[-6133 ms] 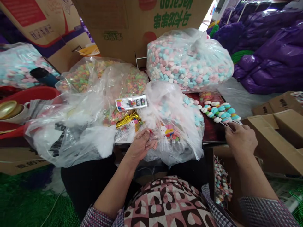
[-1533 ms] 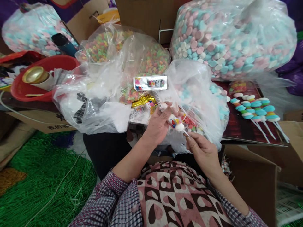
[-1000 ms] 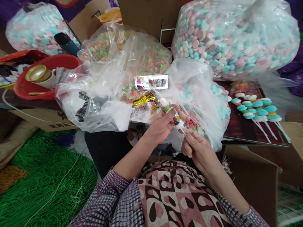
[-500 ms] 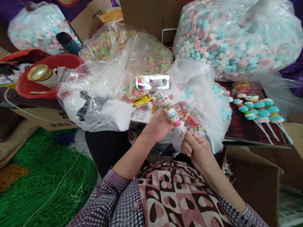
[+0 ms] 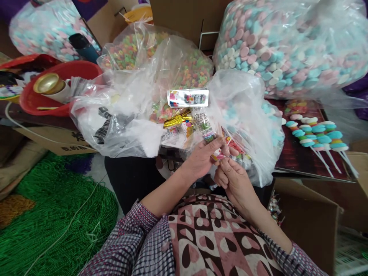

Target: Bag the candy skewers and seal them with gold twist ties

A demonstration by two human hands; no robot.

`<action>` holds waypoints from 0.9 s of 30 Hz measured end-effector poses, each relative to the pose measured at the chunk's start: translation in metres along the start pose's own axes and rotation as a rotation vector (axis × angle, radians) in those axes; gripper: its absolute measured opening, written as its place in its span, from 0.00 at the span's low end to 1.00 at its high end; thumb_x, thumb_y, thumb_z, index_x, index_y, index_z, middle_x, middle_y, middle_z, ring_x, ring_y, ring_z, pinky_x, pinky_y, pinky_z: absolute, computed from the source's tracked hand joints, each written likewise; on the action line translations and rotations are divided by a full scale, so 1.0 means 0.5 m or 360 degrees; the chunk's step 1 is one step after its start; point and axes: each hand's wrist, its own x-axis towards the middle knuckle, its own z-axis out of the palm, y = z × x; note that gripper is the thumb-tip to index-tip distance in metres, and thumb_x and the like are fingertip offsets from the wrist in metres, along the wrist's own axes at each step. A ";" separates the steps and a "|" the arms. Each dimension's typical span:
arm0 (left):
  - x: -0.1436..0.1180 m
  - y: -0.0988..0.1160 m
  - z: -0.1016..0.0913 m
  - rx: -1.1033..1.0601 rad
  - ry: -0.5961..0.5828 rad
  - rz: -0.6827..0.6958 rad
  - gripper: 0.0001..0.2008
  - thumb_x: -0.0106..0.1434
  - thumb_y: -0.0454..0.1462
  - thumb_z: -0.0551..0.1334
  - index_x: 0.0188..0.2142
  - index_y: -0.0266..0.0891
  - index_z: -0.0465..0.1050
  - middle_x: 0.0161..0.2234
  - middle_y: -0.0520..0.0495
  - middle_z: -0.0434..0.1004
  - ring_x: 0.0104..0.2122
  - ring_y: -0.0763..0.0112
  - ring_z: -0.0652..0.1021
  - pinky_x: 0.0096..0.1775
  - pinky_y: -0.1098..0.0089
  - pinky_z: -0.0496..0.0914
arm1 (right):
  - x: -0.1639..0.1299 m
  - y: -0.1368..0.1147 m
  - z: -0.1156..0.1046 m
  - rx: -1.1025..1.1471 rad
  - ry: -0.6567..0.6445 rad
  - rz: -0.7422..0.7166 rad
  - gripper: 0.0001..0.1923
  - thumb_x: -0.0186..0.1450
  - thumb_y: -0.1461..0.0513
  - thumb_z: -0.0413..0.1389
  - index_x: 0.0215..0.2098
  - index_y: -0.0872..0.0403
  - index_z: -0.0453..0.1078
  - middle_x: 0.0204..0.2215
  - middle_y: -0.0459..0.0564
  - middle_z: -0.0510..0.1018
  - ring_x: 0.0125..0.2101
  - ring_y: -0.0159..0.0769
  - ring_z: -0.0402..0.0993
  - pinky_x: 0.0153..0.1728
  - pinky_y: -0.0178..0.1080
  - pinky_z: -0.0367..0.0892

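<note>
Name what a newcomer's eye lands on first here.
First, the huge clear bag of pastel candy discs at top right, with smaller bags of bright ring candies to its left. At centre, the left hand and right hand pinch a candy skewer in a printed sleeve. A row of finished skewers lies on the dark table at right.

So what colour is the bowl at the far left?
Red; the bowl shows clearly in the head view, holding a gold tape roll.
</note>
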 end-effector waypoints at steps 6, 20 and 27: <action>-0.001 0.003 -0.002 0.0040 0.0031 0.0055 0.20 0.55 0.52 0.71 0.32 0.39 0.72 0.25 0.53 0.71 0.34 0.69 0.79 0.36 0.70 0.70 | -0.003 -0.004 -0.017 -0.0386 0.0015 -0.0154 0.14 0.64 0.51 0.62 0.37 0.53 0.74 0.16 0.39 0.68 0.18 0.28 0.61 0.24 0.34 0.57; -0.016 0.010 -0.012 0.1760 0.0042 0.0387 0.18 0.67 0.44 0.56 0.22 0.40 0.62 0.22 0.54 0.64 0.26 0.73 0.65 0.31 0.69 0.58 | -0.006 -0.037 -0.032 -0.1422 0.0382 -0.0845 0.13 0.71 0.52 0.52 0.42 0.50 0.74 0.18 0.41 0.70 0.19 0.31 0.66 0.26 0.36 0.61; -0.021 0.016 -0.011 0.1639 0.0199 0.0338 0.11 0.63 0.42 0.58 0.26 0.41 0.64 0.21 0.56 0.62 0.25 0.74 0.64 0.29 0.70 0.57 | -0.002 -0.052 -0.034 -0.1514 0.0388 -0.0864 0.15 0.72 0.50 0.51 0.41 0.50 0.74 0.18 0.41 0.71 0.18 0.31 0.65 0.24 0.37 0.61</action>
